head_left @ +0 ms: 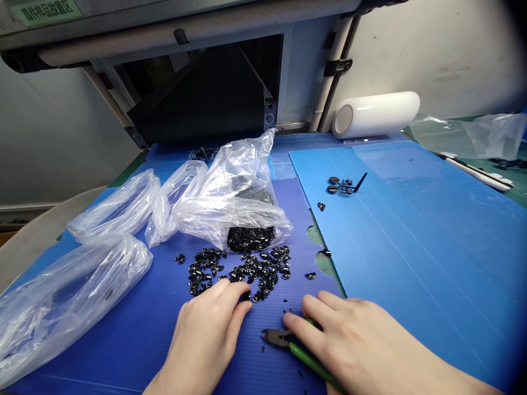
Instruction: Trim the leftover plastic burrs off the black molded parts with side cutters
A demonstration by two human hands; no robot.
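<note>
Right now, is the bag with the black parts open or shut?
Open. The clear plastic bag lies with its mouth toward the person, and small black parts spill from it onto the blue sheet.
</note>
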